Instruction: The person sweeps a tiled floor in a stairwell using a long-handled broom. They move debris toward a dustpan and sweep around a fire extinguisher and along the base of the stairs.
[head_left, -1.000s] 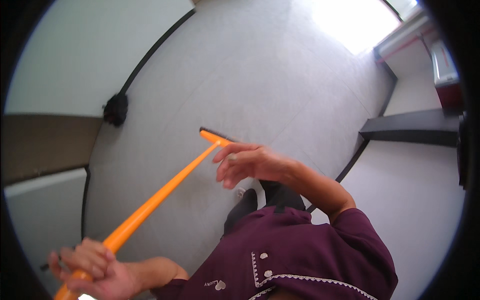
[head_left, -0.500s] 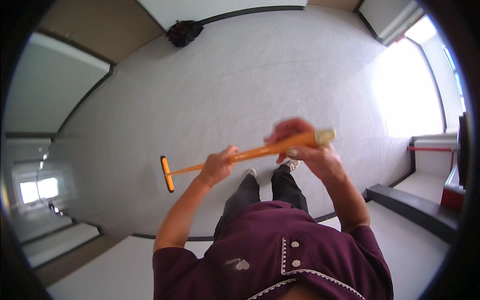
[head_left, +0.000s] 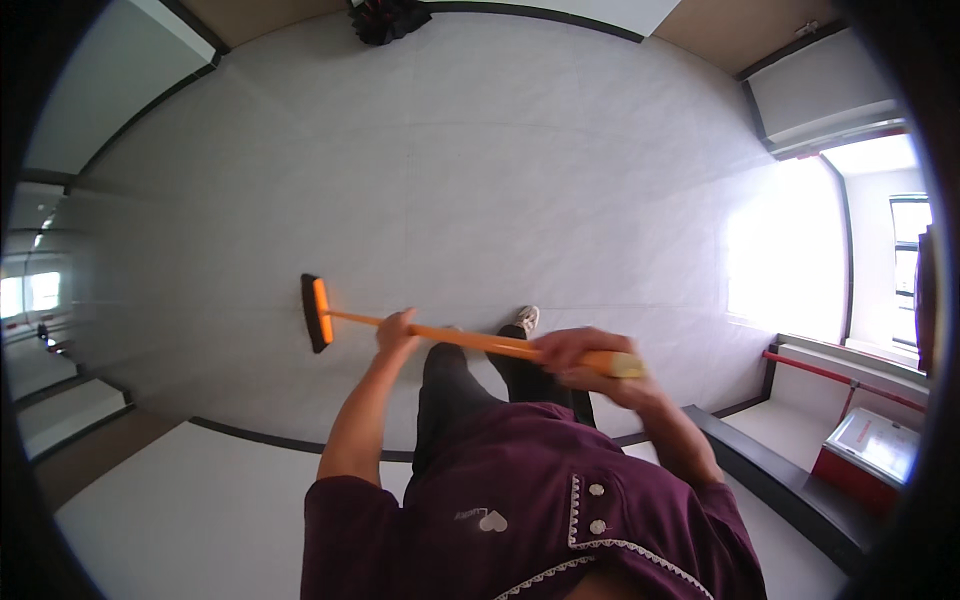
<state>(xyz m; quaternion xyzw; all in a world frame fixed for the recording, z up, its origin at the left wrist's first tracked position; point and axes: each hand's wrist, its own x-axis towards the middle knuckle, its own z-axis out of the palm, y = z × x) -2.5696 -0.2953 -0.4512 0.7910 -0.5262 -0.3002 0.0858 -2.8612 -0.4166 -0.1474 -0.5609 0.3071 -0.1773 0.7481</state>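
Observation:
An orange push broom (head_left: pixel 470 340) stretches across in front of me, its thick handle end with a pale yellow cap at the right. Its head, orange with dark bristles, is at the left against the grey floor. My left hand (head_left: pixel 397 331) is wrapped round the thin part of the handle, nearer the head. Around the thick part, just before the cap, my right hand (head_left: pixel 580 355) is closed; it is slightly blurred.
Grey floor (head_left: pixel 480 200) spreads ahead, with a dark bundle (head_left: pixel 388 20) by the far wall. On the right are a red pipe (head_left: pixel 845 380), a red box with a clear top (head_left: pixel 870 445) and a dark ledge (head_left: pixel 770 480). Bright light falls on the floor at right.
My right hand has closed round the handle's thick end, where its fingers were spread before. The broom and both hands sit lower and further left in view. The whole view has shifted.

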